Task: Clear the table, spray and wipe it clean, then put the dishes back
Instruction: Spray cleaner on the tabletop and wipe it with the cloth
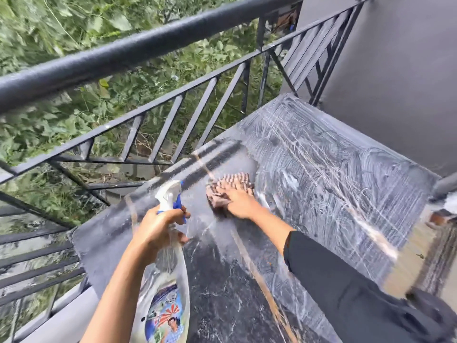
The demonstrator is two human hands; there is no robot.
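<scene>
Left grip curled round spray bottle neck, finger on blue trigger. Right grip flat, fingers straight, pressing striped cloth onto black marble desk, just ahead of left grip. Foam streaks right of cloth. Best: overlapping strokes, firm pressure, working toward unwiped near side. Black railing and foliage beyond grips. Grey wall far right.

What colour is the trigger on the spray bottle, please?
The trigger is blue, set in a white nozzle; the head view shows it.

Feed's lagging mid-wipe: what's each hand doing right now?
Left hand: grips the clear plastic spray bottle, white-and-blue trigger.
Right hand: open, pressing the brown patterned cloth.
</scene>
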